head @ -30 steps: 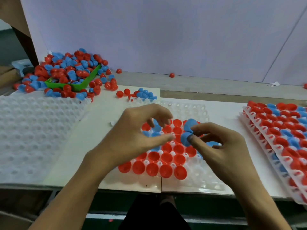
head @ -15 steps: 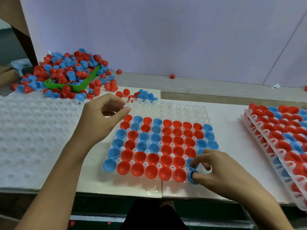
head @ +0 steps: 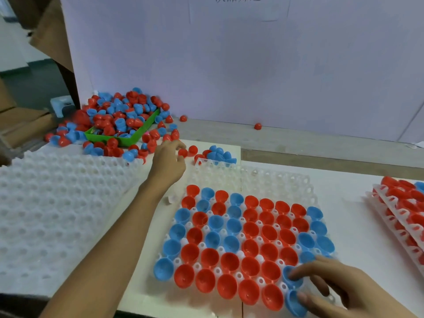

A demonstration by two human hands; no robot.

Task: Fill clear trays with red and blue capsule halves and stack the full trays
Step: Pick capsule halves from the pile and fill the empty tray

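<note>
**Clear tray, part filled; hands at two stations**

On the white board at the front of the bench: one clear tray (head: 263, 177), thin moulded plastic with rows of round pockets. Near rows hold red and blue capsule halves (head: 252, 228), open side up; the far rows stand vacant.

Right hand (head: 344, 292): at the tray's near right corner, fingertips pressing one blue half (head: 290, 275) into its pocket, thumb touching a second blue half (head: 294, 302) at the edge. Whether the fingers curl round either piece cannot be told.

Left hand (head: 168, 162): reached out to the loose red halves (head: 188, 151) beside the far corner of the tray, fingers curled down at them. A completed grasp cannot be confirmed.

Stock: mixed pile of halves (head: 119, 115) over a green bin (head: 128, 140), far left. Stack of empty trays (head: 57, 203), left. Stack of full trays (head: 403, 210), right edge.

Handling, by judgement: halves are light, hard-shelled and smooth, likely to skid or roll; best pinched at the rim and seated with a light push. The tray looks flimsy and will probably flex when loaded; lift by two opposite edges, kept level.
</note>
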